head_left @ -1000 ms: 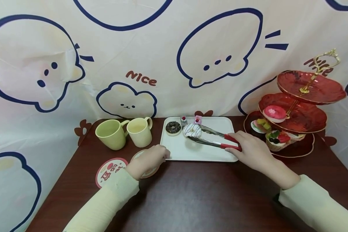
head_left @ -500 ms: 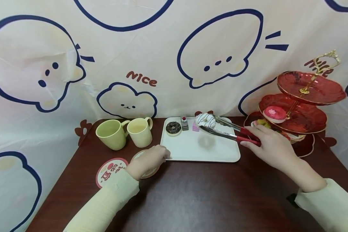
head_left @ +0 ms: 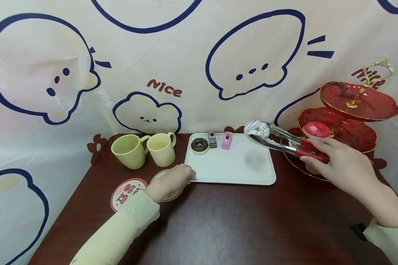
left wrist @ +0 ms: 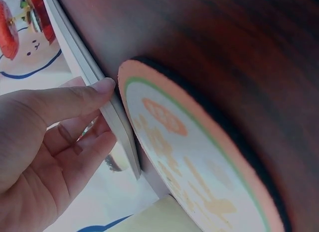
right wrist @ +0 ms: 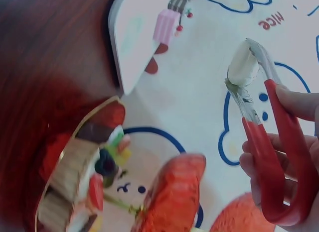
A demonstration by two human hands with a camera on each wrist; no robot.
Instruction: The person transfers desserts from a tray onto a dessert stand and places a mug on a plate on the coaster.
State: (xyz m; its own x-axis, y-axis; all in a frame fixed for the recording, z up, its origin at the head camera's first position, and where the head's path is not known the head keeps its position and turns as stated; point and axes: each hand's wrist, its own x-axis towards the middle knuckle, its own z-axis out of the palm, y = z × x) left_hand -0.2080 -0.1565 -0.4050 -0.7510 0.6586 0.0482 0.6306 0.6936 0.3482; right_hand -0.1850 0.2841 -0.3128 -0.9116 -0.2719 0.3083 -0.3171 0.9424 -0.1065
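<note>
My right hand (head_left: 348,165) holds red-handled metal tongs (head_left: 306,152), their tips closed around a white donut (head_left: 252,126) with dark icing lines. The donut hangs above the right back corner of the white tray (head_left: 232,167), level with its back edge in the head view. In the right wrist view, fingers and thumb wrap the red handles (right wrist: 269,167). Down at the tray's front left corner, my left hand (head_left: 171,180) pinches the rim (left wrist: 122,135) between thumb and fingers. A chocolate donut (head_left: 195,147), a small brown cake (head_left: 212,142) and a pink cake (head_left: 226,143) sit on the tray.
At the right stands a tiered red stand (head_left: 378,103) with gold trim, bearing a pink-topped pastry (head_left: 316,128) and fruit cupcakes (right wrist: 75,167). Green (head_left: 131,154) and cream (head_left: 162,152) mugs stand left of the tray. Two round coasters (head_left: 122,193) lie by my left hand.
My right hand has carried the white donut in the tongs up and rightward from over the tray's left half toward the stand. My left hand has stayed at the tray corner.
</note>
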